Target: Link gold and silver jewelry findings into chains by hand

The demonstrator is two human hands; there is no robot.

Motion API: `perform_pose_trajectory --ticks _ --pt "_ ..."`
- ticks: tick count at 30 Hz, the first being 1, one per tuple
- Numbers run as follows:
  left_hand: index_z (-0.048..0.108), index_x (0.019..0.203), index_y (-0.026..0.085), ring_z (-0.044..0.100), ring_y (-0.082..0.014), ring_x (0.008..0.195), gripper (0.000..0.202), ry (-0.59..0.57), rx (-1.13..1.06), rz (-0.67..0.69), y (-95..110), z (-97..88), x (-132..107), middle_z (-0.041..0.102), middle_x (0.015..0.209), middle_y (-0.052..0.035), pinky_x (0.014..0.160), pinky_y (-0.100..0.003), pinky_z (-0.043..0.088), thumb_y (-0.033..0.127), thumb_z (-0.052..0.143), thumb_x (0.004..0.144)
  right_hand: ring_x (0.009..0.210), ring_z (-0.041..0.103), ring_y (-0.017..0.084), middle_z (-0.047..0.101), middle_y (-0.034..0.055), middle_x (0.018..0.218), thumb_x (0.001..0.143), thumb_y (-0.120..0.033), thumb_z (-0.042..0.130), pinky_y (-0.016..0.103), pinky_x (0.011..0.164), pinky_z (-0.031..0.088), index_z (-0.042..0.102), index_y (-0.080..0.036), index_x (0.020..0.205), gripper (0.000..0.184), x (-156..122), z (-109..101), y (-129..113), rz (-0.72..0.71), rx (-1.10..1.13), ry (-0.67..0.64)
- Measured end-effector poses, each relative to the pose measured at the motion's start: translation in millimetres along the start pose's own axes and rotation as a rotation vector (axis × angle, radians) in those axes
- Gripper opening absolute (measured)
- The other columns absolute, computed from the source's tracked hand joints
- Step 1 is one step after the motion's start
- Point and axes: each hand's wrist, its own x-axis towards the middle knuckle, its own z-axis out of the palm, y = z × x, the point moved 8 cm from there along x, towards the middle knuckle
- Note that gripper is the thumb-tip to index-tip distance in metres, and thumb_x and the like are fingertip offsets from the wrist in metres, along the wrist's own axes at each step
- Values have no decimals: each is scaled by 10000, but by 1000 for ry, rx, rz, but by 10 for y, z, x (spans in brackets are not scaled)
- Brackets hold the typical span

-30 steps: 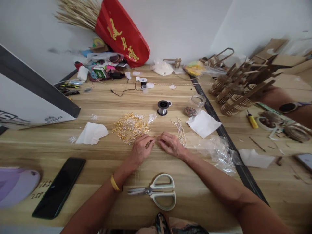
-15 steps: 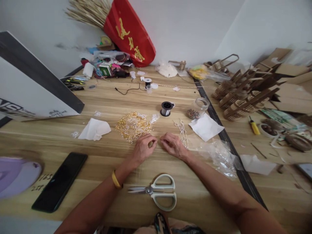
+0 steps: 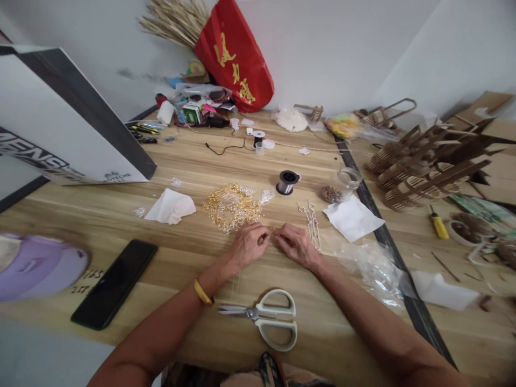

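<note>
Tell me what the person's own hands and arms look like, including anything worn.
The left hand and right hand are ungloved. A broad, yellow-gold bracelet circles the left wrist; the right wrist shows none. No sleeves are visible on either forearm. Any rings are too small to tell.

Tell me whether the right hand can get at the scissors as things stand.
Likely yes: the scissors lie uncovered on the table, lower in the view than the right hand, and nothing seems to block the way. That hand's fingers look pinched together, though, perhaps on something tiny.
</note>
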Motion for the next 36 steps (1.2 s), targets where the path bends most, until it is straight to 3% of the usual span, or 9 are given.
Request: perform_pose_trajectory --ticks 36 --pt "616 736 173 579 -166 729 98 -64 6 -41 -37 -5 13 647 741 -40 720 -304 456 111 549 773 633 556 136 598 38 734 914 -214 455 243 579 424 551 -191 858 114 8 -2 -18 2 4 20"
